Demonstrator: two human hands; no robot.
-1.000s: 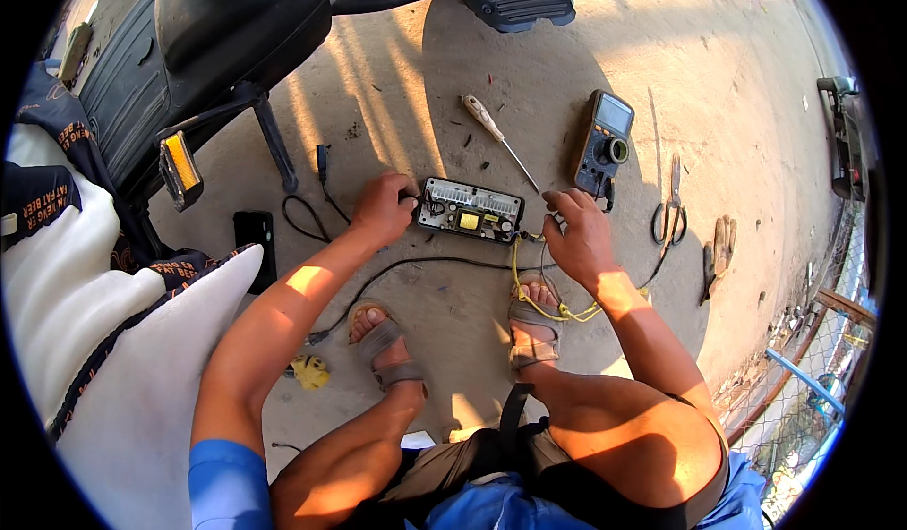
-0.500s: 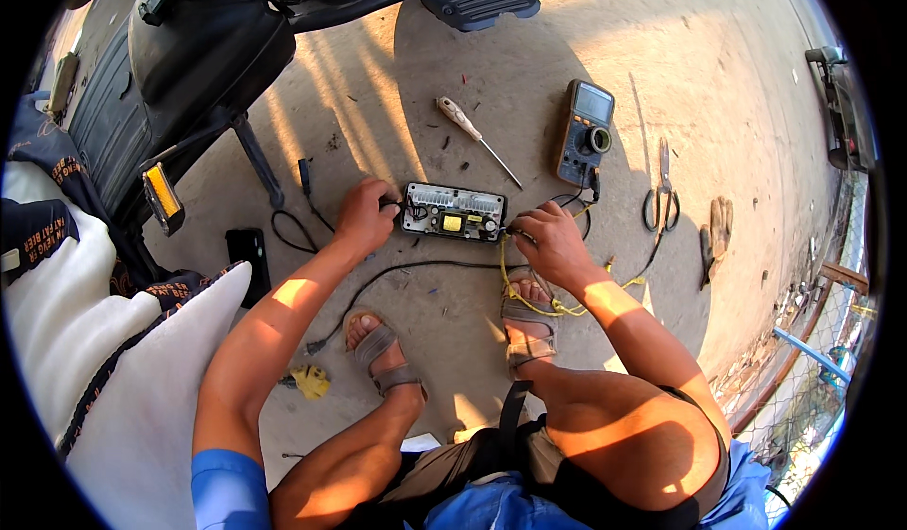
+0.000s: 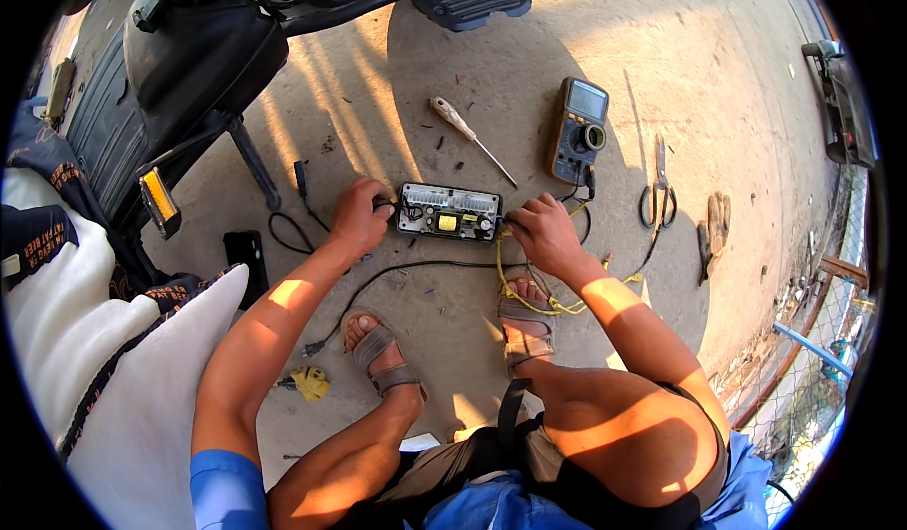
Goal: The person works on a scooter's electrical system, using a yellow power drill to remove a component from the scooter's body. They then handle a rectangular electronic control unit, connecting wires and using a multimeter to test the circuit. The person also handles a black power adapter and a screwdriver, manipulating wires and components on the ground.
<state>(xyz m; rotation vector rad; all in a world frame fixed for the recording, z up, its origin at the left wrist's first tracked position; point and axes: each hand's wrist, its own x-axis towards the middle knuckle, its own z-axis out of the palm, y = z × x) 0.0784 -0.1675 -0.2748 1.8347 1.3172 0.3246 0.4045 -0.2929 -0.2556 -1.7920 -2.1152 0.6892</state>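
Note:
An opened charger [image 3: 449, 212], its black case showing a circuit board with a yellow transformer and a pale metal strip, lies on the concrete ground before me. At its left end my left hand [image 3: 361, 214] is closed, fingers pinched on a short black cable [image 3: 388, 202]. My right hand [image 3: 545, 230] is closed too, its fingertips pinching a dark cable at the case's right end; the fingers partly hide it. Yellow wire [image 3: 529, 305] hangs below my right hand and loops over my right foot.
Beyond the charger lie a screwdriver [image 3: 472, 140] and a multimeter [image 3: 578, 131]. Scissors [image 3: 658, 190] and a glove [image 3: 715, 237] are to the right. A black plug cable [image 3: 378, 271] curves near my feet. A phone [image 3: 245, 267] and a parked motorbike [image 3: 203, 58] stand left.
The whole view has shifted very slightly. Both hands stay closed at the two ends of the charger, with no clear change in their hold.

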